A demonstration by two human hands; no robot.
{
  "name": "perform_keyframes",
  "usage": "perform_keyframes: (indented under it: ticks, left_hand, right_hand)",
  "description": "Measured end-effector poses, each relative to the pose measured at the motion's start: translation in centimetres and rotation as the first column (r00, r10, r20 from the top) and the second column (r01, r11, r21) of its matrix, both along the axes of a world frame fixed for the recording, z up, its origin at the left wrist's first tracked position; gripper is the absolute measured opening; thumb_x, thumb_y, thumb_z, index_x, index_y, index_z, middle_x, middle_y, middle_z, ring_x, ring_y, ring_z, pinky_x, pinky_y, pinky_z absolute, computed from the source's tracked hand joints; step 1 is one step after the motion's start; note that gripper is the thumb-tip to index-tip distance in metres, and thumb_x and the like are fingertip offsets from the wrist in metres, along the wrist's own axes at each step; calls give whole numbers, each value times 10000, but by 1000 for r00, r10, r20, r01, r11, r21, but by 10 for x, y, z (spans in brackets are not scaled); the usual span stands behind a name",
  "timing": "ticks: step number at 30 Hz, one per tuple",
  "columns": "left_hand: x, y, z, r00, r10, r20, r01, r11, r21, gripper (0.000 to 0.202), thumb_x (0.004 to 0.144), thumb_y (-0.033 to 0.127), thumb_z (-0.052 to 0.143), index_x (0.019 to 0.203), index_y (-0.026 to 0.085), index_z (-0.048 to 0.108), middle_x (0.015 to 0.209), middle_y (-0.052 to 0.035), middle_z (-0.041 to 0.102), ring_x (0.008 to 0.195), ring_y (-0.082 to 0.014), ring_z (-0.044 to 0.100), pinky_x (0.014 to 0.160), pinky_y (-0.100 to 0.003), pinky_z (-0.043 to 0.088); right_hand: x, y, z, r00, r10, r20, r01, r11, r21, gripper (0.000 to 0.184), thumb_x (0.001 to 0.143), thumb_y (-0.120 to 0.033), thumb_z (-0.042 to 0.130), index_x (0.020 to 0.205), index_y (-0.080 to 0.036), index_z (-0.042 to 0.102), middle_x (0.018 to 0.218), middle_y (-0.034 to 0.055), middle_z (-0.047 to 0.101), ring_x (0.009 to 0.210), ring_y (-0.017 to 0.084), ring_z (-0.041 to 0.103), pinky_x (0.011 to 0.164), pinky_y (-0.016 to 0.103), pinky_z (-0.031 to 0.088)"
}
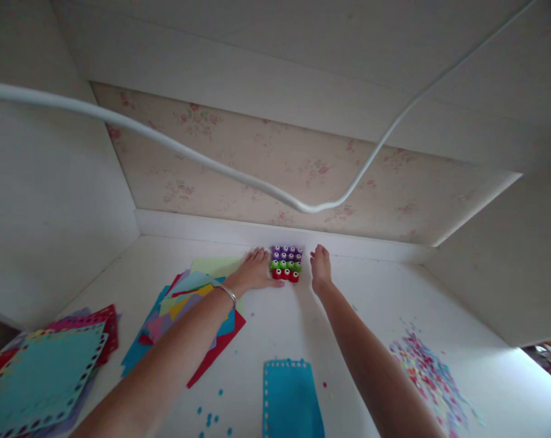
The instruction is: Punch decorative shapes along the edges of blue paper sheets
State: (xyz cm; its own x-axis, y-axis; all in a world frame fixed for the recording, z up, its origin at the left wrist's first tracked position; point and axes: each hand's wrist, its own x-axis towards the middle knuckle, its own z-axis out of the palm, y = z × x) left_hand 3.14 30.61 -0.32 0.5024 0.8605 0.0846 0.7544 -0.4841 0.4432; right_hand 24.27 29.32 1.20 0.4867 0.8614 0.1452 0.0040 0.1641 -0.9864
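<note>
Against the back wall of the white desk stands a block of small craft punches, set in rows of purple, green and red with round whitish tops. My left hand lies beside the block's left side, fingers stretched out and the thumb reaching along its front by the red row. On the other side, slightly apart from the block, my right hand is held on edge with its fingers loosely bent. Nothing shows in it. A blue sheet with holes punched along its edges lies nearer to me.
Under my left forearm are fanned coloured paper sheets. Punched sheets are stacked at the far left. A heap of paper confetti lies at right, with loose blue bits in front. A white cable hangs across the view.
</note>
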Motion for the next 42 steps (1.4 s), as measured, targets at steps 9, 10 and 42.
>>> perform_keyframes:
  ticks: [9, 10, 42]
  left_hand:
    - [-56, -143, 50, 966, -3, 257, -11, 999, 52, 290, 845, 108, 395, 881, 211, 663, 965, -32, 718, 980, -175, 648, 936, -285, 453]
    - [-61, -165, 50, 961, 4, 276, -13, 999, 31, 269, 838, 117, 386, 776, 214, 630, 840, -15, 701, 852, -165, 652, 827, -266, 478]
    - [-82, -235, 15, 950, 164, 264, -117, 976, -184, 243, 789, 151, 376, 653, 224, 563, 696, -6, 663, 698, -190, 601, 687, -298, 405]
  right_hand:
    - [1, -169, 23, 965, 170, -200, -191, 977, -95, 167, 603, -210, 535, 756, -207, 602, 479, -72, 422, 410, 97, 342, 404, 224, 255]
    - [-3, -187, 21, 961, 188, -204, -214, 970, -114, 120, 588, -214, 516, 690, -208, 578, 457, -82, 362, 399, 90, 289, 398, 225, 207]
    - [5, -234, -20, 915, 196, 353, -112, 963, -245, 85, 571, -271, 367, 548, -233, 440, 499, -40, 351, 519, 145, 339, 526, 269, 248]
